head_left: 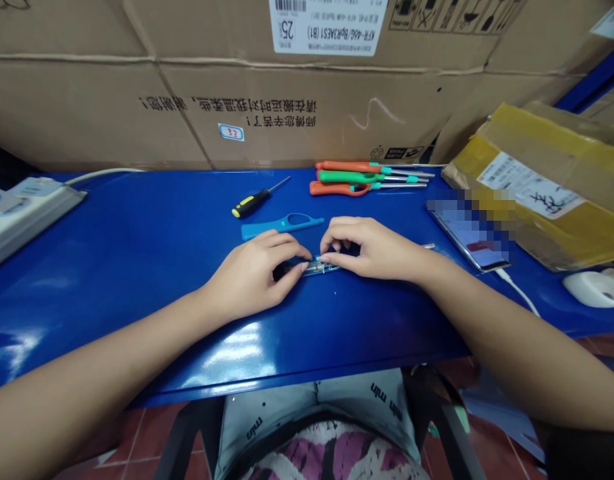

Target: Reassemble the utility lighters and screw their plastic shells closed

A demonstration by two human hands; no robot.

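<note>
An opened blue lighter half point(317, 267) with small metal parts inside lies on the blue table. My left hand point(259, 270) grips its left end between thumb and fingers. My right hand point(369, 248) is pinched at the right part of the same piece; what its fingertips hold is too small to name. Just behind my hands lies a separate blue casing half point(281, 226) with a finger loop. A metal rod tip point(429, 247) shows beyond my right wrist.
Behind are a black and yellow screwdriver point(251, 203) and several orange and green lighters point(347, 177). A phone point(469, 233) with a cable, a taped box point(541, 180) and a white case point(594, 288) stand right. A power strip point(31, 213) lies left; large cardboard point(111, 113) backs the table.
</note>
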